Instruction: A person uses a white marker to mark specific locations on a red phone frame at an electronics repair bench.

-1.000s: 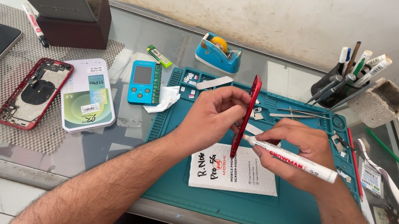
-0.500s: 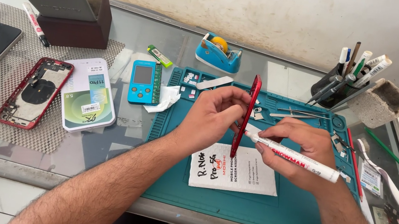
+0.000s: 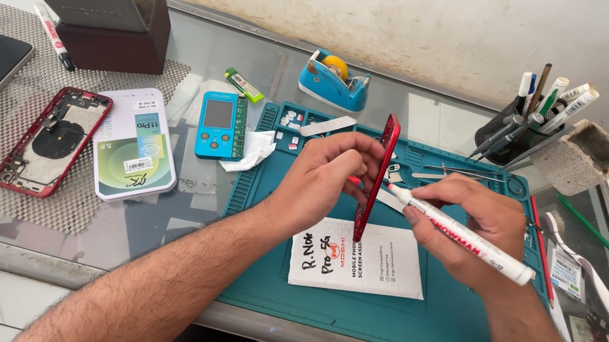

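Centre of frame, over teal work mat (image 3: 380,307) on glass table (image 3: 197,71): left hand (image 3: 324,174), grip closed on red phone frame (image 3: 378,177), held upright on edge. Right hand (image 3: 472,228), grip closed on white marker (image 3: 462,237), tip touching the frame. White card (image 3: 356,258) lies below. Left: opened red phone housing (image 3: 50,141).

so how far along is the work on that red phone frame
Done: a second red phone housing lies opened, insides up, on the mesh mat.
In hand: the left hand holds the red phone frame on edge over the teal repair mat; the right hand puts a white marker pen to it.
Left: the frame is bare, nothing fitted.
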